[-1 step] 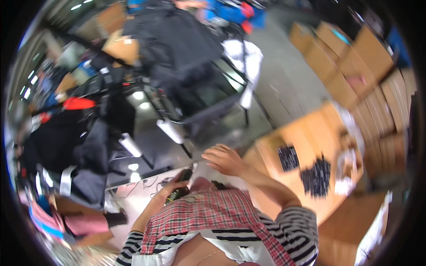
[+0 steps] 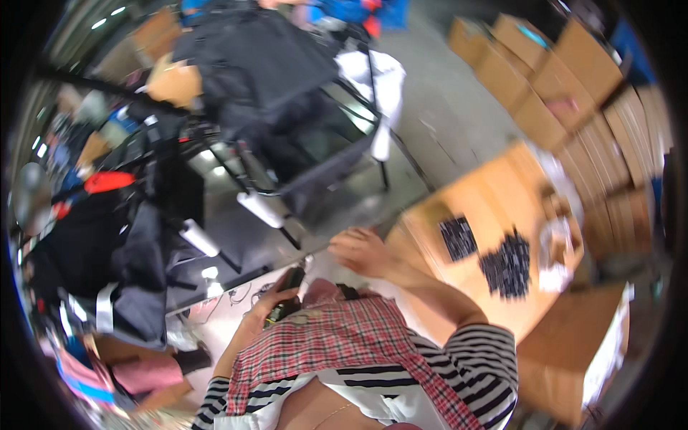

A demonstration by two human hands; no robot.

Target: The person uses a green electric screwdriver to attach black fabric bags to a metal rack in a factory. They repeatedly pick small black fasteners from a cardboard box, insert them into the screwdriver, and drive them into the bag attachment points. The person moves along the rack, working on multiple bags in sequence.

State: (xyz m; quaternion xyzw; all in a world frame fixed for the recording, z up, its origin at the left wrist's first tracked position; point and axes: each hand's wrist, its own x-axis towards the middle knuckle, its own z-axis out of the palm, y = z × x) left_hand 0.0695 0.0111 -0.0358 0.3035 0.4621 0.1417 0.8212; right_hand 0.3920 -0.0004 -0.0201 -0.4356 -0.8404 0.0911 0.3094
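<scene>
Both hands are working at my chest: my left hand [image 2: 266,307] is gripping a dark handheld tool [image 2: 287,290], its long axis tilting up and rightward, while my right hand [image 2: 360,251] is hovering half-curled just beyond, apparently holding nothing. A plaid cloth [image 2: 337,340] is lying beneath them; black parts [image 2: 507,264] are sitting well apart on the cardboard table [image 2: 487,193] to my right.
</scene>
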